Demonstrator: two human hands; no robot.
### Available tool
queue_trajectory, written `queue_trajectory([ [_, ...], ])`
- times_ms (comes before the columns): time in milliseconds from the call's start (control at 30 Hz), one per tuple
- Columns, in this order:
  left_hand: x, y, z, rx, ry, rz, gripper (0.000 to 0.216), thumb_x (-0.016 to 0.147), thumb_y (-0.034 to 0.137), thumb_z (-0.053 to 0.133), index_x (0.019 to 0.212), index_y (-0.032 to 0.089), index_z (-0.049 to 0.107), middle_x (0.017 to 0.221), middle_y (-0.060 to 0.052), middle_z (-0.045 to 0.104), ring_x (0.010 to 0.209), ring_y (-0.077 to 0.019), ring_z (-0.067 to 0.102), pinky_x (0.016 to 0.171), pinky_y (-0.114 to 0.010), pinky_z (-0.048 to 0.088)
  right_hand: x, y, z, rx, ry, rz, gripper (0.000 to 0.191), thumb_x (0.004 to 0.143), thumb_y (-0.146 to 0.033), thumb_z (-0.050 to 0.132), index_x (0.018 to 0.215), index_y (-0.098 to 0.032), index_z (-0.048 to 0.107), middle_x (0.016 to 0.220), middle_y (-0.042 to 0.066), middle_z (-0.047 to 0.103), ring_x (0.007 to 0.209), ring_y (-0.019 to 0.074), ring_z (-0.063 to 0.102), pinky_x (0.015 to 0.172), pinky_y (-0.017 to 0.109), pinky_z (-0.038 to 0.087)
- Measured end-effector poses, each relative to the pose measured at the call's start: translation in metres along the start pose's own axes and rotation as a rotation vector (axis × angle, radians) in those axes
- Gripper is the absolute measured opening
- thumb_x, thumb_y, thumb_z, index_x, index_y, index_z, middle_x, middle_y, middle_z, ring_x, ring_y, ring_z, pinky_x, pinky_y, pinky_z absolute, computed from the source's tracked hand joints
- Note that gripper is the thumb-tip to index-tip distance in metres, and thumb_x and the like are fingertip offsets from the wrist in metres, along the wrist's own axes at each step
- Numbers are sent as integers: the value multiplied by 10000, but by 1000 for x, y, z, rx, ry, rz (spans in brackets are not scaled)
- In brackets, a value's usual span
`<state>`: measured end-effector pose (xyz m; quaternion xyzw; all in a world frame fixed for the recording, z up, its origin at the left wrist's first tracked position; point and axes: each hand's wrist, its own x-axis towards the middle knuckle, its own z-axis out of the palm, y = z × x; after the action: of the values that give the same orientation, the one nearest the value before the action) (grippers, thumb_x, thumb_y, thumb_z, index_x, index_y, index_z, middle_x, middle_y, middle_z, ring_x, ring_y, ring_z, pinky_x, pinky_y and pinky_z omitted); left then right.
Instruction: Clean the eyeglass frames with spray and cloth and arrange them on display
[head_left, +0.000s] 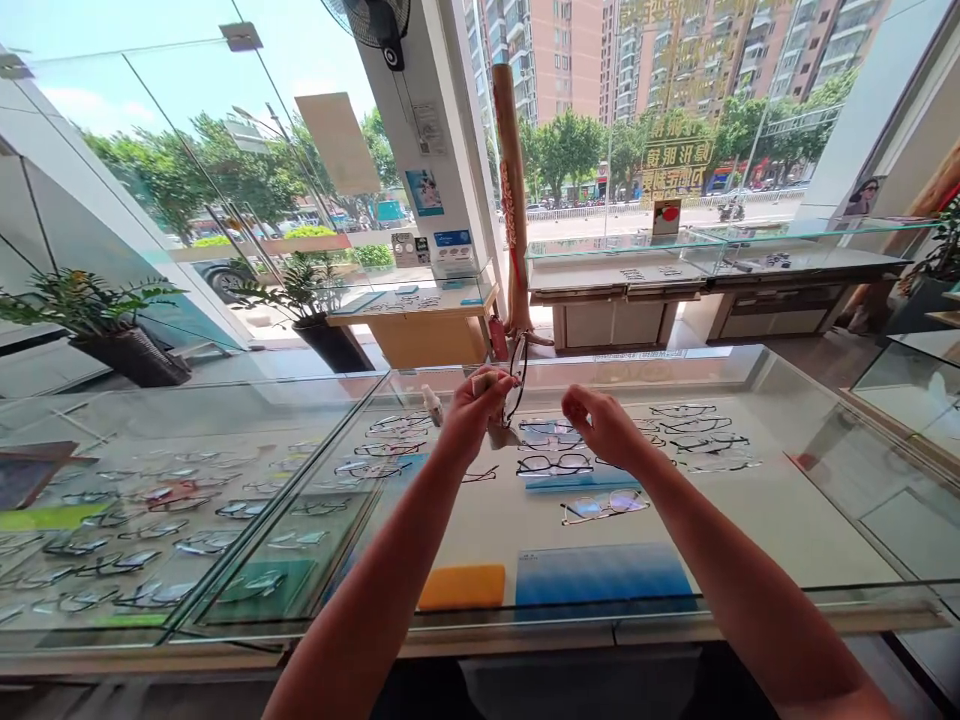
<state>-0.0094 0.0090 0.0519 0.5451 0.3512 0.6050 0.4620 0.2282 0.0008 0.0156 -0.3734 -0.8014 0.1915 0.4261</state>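
My left hand (480, 405) is closed on a pair of dark-rimmed eyeglasses (517, 392), held up on edge above the glass counter. A pale cloth (502, 436) hangs below the same fingers. To the right, apart from these glasses, my right hand (604, 425) has its fingers curled in; whether anything is inside them is hidden. Beneath the hands, several eyeglasses lie in rows, among them a black-framed pair (555, 465) and a thin metal-framed pair (604, 507) nearer to me. A small spray bottle (432, 404) stands left of my left hand.
An orange case (462, 587) and a blue mat (604, 577) lie near the counter's front edge. More eyeglasses fill the glass case (300, 395) on the left. Beyond are potted plants (334, 340), a wooden post (513, 200) and further display counters (615, 290) by the windows.
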Motion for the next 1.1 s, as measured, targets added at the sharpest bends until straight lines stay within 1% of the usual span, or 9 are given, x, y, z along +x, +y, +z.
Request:
queue_trajectory([
  [67, -1, -6, 18, -80, -27, -53, 460, 685, 511, 964, 830, 170, 693, 932, -23, 671, 558, -49, 401, 474, -206, 318, 1, -2, 3, 130, 56, 38, 65, 1008, -274, 593, 1004, -226, 637, 713, -41, 558, 646, 146, 477, 649, 289, 379],
  [133, -5, -15, 28, -110, -42, -79, 458, 694, 502, 967, 825, 165, 685, 960, -25, 677, 562, -43, 410, 477, -201, 328, 1, -5, 7, 290, 103, 71, 183, 1013, -402, 639, 1025, -222, 670, 684, -53, 527, 630, 141, 462, 632, 291, 390],
  [267, -18, -34, 31, -98, -68, -124, 450, 748, 510, 946, 859, 170, 673, 750, 27, 578, 533, -47, 389, 475, -188, 305, -1, -14, 12, 499, 114, 107, 276, 972, -491, 710, 962, -215, 715, 708, -29, 586, 657, 141, 501, 632, 294, 423],
  [433, -26, -43, 28, -105, -113, -134, 470, 774, 538, 928, 871, 189, 630, 629, 70, 455, 503, -56, 360, 475, -189, 291, -4, -17, 15, 507, 107, 148, 286, 939, -494, 752, 937, -209, 730, 730, -11, 641, 658, 139, 526, 622, 295, 441],
  [633, -26, -40, 31, -28, -100, -49, 484, 784, 547, 913, 797, 166, 615, 941, -14, 642, 560, -40, 415, 488, -211, 319, -5, -16, 17, 539, 75, 193, 374, 915, -573, 755, 930, -200, 734, 676, -20, 621, 601, 136, 544, 580, 291, 437],
  [800, -26, -43, 31, 24, -126, -68, 464, 809, 592, 874, 881, 194, 647, 693, 44, 537, 521, -67, 383, 477, -218, 289, -4, -17, 16, 538, 112, 222, 444, 881, -660, 760, 910, -218, 738, 649, -20, 622, 592, 149, 561, 571, 295, 466],
  [867, -27, -44, 31, 38, -143, -65, 460, 813, 591, 870, 940, 200, 664, 729, 32, 593, 527, -70, 397, 482, -219, 304, -3, -15, 14, 535, 137, 230, 470, 860, -685, 769, 906, -218, 739, 650, -18, 626, 593, 151, 562, 569, 296, 474],
  [967, -27, -45, 32, 79, -158, -38, 454, 807, 558, 885, 1014, 198, 701, 923, -22, 714, 574, -72, 450, 511, -223, 349, -2, -11, 12, 544, 156, 242, 490, 839, -698, 782, 900, -215, 729, 667, -16, 634, 595, 150, 561, 570, 298, 475],
  [1100, -26, -46, 32, 159, -167, 21, 411, 827, 527, 879, 1041, 203, 742, 908, -22, 729, 622, -95, 500, 558, -231, 392, -2, -8, 11, 550, 154, 231, 438, 869, -637, 786, 896, -205, 722, 656, -23, 616, 600, 145, 548, 579, 293, 449],
])
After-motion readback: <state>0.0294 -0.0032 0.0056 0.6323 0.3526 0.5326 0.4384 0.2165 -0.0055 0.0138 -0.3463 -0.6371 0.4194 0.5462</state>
